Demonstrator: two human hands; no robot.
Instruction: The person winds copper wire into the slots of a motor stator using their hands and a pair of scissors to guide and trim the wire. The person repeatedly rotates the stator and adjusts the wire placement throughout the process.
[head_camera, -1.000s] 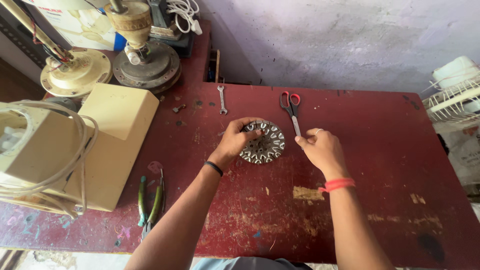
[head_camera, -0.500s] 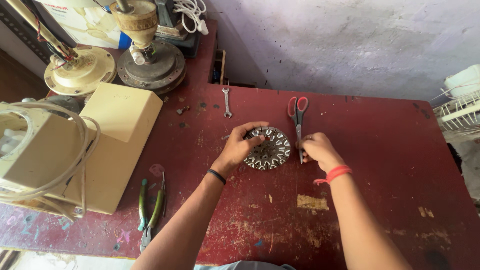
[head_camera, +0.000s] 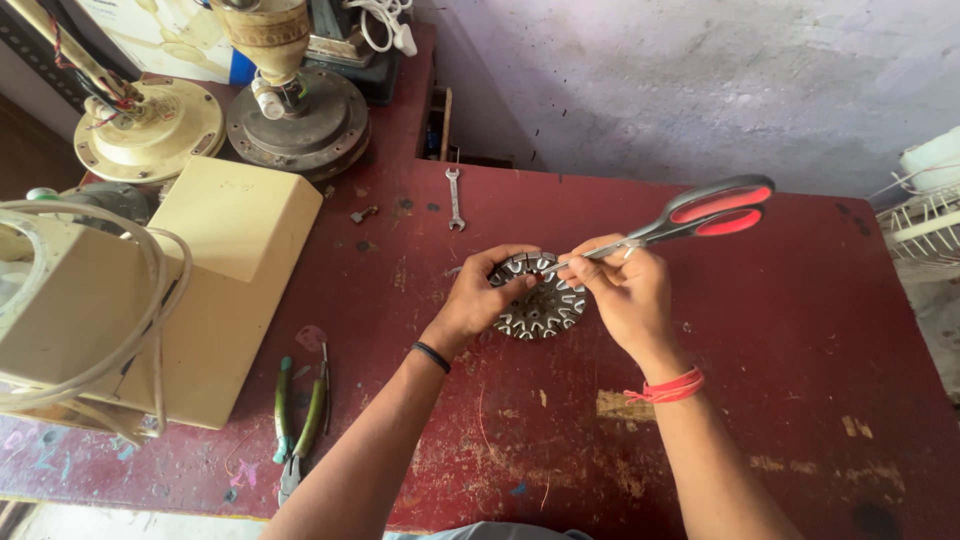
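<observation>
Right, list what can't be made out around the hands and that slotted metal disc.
- Head view: the left hand covers the left rim of the slotted metal disc.
- Head view: the scissor blade tips are hidden by the right hand.
- Head view: the white wire guard is cut off by the right edge.
- Head view: the small spanner is too small to judge its jaw.

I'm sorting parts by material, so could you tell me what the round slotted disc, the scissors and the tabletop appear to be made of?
Disc: looks like bare grey metal, dull with shiny slot edges.
Scissors: thin bright blades suggest steel; the smooth grey and red handles look like plastic.
Tabletop: red paint worn through to pale patches, probably wood, though that is uncertain.
</observation>
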